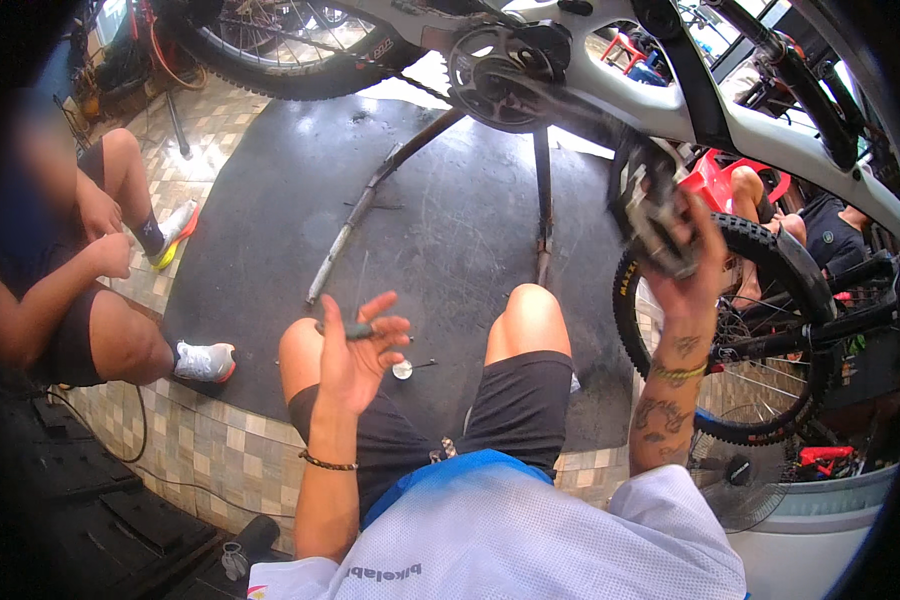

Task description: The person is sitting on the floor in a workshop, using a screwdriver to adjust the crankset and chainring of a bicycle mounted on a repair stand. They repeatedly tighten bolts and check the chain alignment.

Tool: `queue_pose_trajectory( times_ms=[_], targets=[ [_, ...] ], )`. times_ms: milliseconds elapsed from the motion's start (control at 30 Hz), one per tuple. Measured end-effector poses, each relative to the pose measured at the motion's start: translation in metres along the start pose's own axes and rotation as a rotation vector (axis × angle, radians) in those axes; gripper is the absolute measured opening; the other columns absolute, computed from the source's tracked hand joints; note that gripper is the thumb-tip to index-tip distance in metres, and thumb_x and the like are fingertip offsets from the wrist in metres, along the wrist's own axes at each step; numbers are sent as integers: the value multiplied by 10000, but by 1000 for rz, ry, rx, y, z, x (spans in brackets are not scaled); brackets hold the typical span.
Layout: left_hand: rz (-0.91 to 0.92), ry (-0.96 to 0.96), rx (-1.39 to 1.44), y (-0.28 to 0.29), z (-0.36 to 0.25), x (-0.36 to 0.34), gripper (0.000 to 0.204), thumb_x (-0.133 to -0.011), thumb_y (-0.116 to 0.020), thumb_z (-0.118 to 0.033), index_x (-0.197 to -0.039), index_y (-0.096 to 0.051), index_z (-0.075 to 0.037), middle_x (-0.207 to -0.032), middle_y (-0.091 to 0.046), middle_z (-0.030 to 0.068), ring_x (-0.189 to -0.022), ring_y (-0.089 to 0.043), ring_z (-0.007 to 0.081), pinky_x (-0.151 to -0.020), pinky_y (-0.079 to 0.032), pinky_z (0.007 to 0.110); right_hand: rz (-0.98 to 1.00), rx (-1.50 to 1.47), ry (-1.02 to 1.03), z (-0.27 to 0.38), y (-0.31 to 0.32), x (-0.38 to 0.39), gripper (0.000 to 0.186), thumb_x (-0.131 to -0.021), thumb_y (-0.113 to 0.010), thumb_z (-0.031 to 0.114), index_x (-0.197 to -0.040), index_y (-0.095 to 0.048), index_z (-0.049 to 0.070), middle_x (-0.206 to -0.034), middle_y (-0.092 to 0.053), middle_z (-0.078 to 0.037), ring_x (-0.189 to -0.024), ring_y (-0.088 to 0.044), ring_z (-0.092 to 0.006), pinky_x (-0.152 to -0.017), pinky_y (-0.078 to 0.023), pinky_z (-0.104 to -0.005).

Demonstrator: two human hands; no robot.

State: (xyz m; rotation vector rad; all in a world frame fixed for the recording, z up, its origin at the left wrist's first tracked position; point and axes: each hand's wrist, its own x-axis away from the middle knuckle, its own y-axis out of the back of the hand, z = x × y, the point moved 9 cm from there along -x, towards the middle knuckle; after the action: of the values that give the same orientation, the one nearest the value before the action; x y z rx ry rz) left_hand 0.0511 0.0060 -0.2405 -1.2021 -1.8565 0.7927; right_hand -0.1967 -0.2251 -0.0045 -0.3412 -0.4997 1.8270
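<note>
A white mountain bike frame (610,90) is raised in front of me, with its chainring (485,75) at the top middle. My right hand (695,250) is raised on the right, its fingers round a black-and-silver pedal (655,205). The pedal and crank are smeared by motion. Over my left knee, my left hand (360,350) is turned palm up with its fingers apart and half curled. Across its fingers lies a small dark elongated object (370,331), too unclear to name. It does not touch the bike.
A black mat (450,200) lies under the stand's metal legs (340,245). The front wheel (730,400) is close to my right forearm, above a fan (745,470). The rear wheel (280,50) is at upper left. A person (60,240) sits at left; another (835,235) sits at right.
</note>
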Motion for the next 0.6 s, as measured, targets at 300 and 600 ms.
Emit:
queue_pose_trajectory(
  times_ms=[300, 600],
  targets=[
    [-22, 142, -119, 14, 78, 0, 902, -1048, -324, -777, -1406, -604, 2, -1063, -757, 136, -943, -716, 197, -761, -614, 323, 827, 135, 53, 51, -233, -24, 329, -1054, -661, 321, -1192, -667, 22, -932, -747, -89, -692, -698, -116, -500, -512, -217],
    [-28, 88, -133, 19, 69, -8, 795, -1067, -424, -705, -1409, -580, -4, -947, -682, 68, -883, -674, 162, -750, -610, 326, 927, 512, 227, 19, -290, -40, 344, -1077, -602, 333, -1190, -635, 10, -935, -699, -74, -736, -699, -123, -569, -584, -242]
  ],
)
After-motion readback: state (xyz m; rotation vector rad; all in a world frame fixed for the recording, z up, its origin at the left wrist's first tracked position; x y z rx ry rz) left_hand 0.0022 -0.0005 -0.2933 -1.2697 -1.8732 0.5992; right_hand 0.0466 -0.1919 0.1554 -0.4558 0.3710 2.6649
